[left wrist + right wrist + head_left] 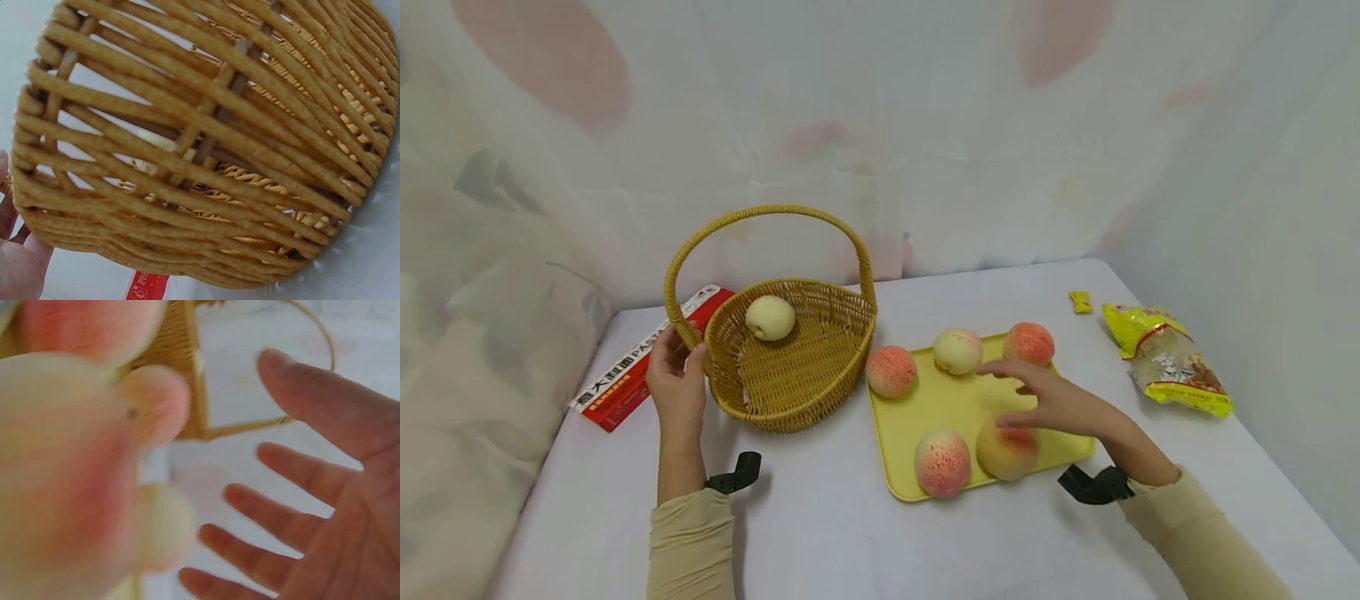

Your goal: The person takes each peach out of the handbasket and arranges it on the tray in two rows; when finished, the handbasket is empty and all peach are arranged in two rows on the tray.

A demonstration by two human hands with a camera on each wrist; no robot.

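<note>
My left hand (679, 379) grips the wicker basket (805, 408) at the left foot of its tall handle (767, 210), fingers behind and thumb in front. One pale round fruit (771, 317) sits inside the basket. In the right wrist view, my right hand (325, 494) has its fingers spread and holds nothing. It is over the yellow tray (898, 450), close above a large blurred yellow-red peach (1007, 454). Also on the tray are a pink-speckled peach (942, 463), a paler peach (958, 350) and red peaches at the back corners, one at left (891, 371), one at right (1028, 343).
A red pasta box (625, 392) lies left of the basket, partly behind it. To the tray's right are a yellow snack bag (1172, 358) and a small yellow packet (1081, 302). Fabric hangs behind the white table (820, 517).
</note>
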